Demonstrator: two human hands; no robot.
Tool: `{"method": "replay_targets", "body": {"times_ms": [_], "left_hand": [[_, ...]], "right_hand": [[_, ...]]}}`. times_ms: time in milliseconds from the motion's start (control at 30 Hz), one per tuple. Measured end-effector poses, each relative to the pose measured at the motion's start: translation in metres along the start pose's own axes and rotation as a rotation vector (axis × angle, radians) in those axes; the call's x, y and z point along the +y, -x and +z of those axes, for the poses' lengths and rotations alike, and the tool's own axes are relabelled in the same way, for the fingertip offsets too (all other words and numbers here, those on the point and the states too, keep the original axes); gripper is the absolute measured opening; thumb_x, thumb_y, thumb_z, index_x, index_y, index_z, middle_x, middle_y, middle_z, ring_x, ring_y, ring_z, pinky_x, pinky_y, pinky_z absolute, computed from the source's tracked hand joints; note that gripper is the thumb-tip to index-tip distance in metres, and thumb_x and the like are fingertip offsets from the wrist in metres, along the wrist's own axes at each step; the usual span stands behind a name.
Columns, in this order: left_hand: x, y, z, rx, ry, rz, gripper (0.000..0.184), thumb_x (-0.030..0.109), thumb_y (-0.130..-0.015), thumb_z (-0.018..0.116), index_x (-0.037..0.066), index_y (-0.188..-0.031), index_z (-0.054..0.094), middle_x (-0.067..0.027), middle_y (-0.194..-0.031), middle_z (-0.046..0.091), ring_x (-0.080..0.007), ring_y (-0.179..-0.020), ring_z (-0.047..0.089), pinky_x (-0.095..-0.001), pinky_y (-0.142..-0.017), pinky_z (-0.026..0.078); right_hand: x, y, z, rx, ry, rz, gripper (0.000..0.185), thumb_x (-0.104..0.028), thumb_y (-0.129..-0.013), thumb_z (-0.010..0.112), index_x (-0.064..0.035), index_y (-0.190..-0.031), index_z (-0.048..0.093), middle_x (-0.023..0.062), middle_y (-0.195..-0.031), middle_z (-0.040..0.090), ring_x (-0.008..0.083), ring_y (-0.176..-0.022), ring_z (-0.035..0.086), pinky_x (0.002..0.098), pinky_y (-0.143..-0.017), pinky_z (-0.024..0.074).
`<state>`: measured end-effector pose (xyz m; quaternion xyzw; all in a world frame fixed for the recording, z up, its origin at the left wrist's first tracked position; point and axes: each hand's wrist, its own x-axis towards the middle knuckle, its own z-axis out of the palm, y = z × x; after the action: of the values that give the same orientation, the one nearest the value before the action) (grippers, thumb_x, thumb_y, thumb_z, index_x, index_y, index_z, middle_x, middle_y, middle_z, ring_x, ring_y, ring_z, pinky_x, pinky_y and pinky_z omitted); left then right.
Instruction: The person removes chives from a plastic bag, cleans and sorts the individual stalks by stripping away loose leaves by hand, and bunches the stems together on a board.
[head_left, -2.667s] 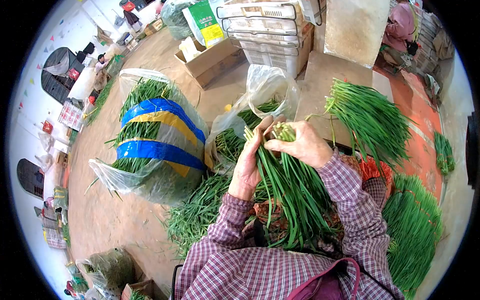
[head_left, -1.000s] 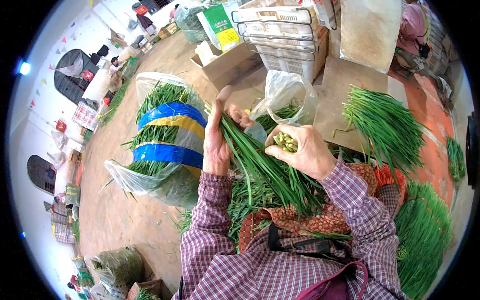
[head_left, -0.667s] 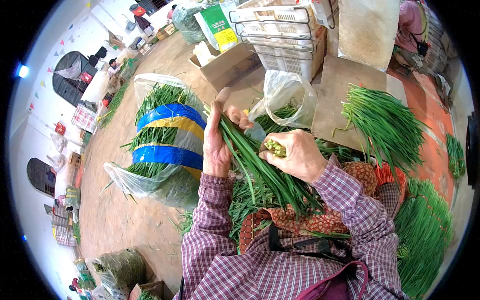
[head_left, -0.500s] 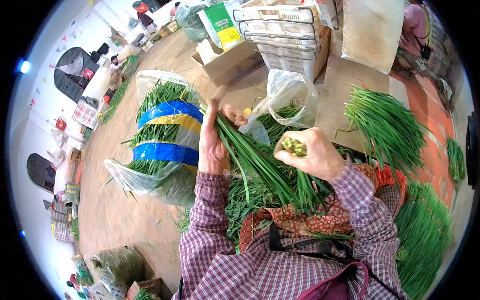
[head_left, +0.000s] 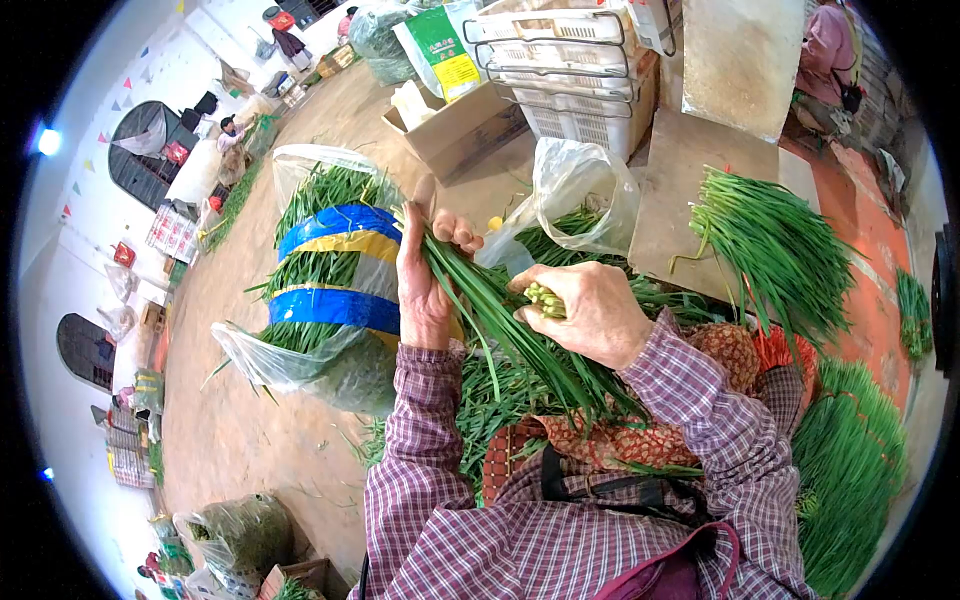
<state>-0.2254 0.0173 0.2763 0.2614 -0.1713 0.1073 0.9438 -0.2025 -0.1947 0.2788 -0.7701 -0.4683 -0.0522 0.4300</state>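
Long green stalks (head_left: 490, 300) lie across the palm of my left hand (head_left: 428, 270), their pale ends by the raised thumb and the fingers curled loosely round them. My right hand (head_left: 590, 308) is closed round a small bunch (head_left: 545, 300) with its cut ends pointing up and left, and its leaves hang among the other stalks. Below both hands, loose greens (head_left: 490, 400) are heaped near the patterned cloth (head_left: 620, 440) on my lap. To the right, a bundle of stalks (head_left: 770, 245) rests on a brown board (head_left: 670, 240).
A taped bag of greens (head_left: 335, 270) stands left of my hands. Ahead are an open plastic bag (head_left: 590, 240), a cardboard box (head_left: 455, 130) and stacked white crates (head_left: 570, 80). A large green bundle (head_left: 850, 480) lies at right. People (head_left: 828, 55) sit farther off.
My hands have moved apart since the earliest frame, with stalks now in each. Over the last half second my right hand has moved left, nearer the stalks in my left hand.
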Motion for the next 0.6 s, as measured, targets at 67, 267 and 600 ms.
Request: {"method": "replay_targets", "body": {"times_ms": [67, 267, 600], "left_hand": [[-0.002, 0.000, 0.002, -0.009, 0.025, -0.004, 0.042, 0.032, -0.101, 0.039, 0.014, -0.138, 0.041, -0.0035, -0.075, 0.049, -0.0216, -0.074, 0.052, -0.0393, -0.070, 0.051], [-0.003, -0.001, 0.001, -0.058, 0.066, -0.031, 0.041, 0.033, -0.101, 0.039, 0.013, -0.137, 0.044, -0.0039, -0.075, 0.049, -0.0217, -0.075, 0.052, -0.0395, -0.071, 0.050], [0.044, 0.002, -0.020, 0.143, -0.182, 0.130, 0.045, 0.034, -0.099, 0.044, 0.010, -0.137, 0.040, -0.0043, -0.070, 0.054, -0.0213, -0.070, 0.056, -0.0365, -0.069, 0.050]], "right_hand": [[0.001, -0.002, 0.005, -0.005, 0.019, 0.027, 0.022, -0.026, -0.077, 0.068, -0.0110, -0.093, 0.067, 0.0104, -0.073, 0.066, 0.0268, -0.070, 0.065, 0.0382, -0.064, 0.0526], [0.005, -0.001, 0.002, 0.002, 0.041, 0.015, 0.017, -0.023, -0.077, 0.066, -0.0082, -0.084, 0.065, 0.0114, -0.071, 0.065, 0.0275, -0.068, 0.065, 0.0388, -0.063, 0.0523], [0.054, 0.032, -0.041, 0.012, 0.153, 0.229, 0.015, -0.020, -0.079, 0.068, -0.0064, -0.076, 0.064, 0.0101, -0.060, 0.063, 0.0186, -0.051, 0.062, 0.0346, -0.050, 0.0510]]}}
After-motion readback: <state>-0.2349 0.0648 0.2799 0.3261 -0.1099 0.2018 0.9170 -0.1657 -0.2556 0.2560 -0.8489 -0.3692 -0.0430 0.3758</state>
